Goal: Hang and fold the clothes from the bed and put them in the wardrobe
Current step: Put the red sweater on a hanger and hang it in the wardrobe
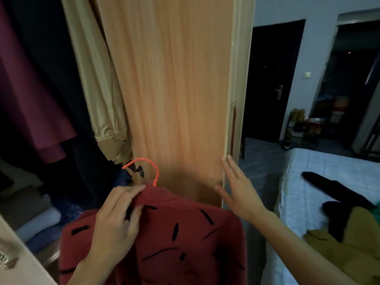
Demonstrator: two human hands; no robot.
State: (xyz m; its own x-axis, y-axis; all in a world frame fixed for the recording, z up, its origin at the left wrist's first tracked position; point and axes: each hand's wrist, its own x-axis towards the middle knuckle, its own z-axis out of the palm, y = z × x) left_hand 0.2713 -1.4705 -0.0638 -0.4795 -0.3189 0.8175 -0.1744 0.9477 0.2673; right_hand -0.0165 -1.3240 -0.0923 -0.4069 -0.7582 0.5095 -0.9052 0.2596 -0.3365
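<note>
A red top with black dashes [181, 239] hangs on an orange hanger [152, 167], whose hook sticks up above the collar. My left hand [117, 219] grips the collar of the top just below the hook. My right hand [236, 188] is flat with straight fingers against the edge of the open wooden wardrobe door [174, 89]. Inside the wardrobe at the left hang a beige jacket [98, 89] and a purple garment [30, 99]. On the bed [329, 171] at the right lie a black garment [333, 192] and a mustard one [357, 243].
Folded clothes [33, 214] are stacked low in the wardrobe at the left. A black hinge [139, 169] sits on the door's inner side near the hanger hook. Beyond the bed are two dark doorways and a small rack [302, 128] of items.
</note>
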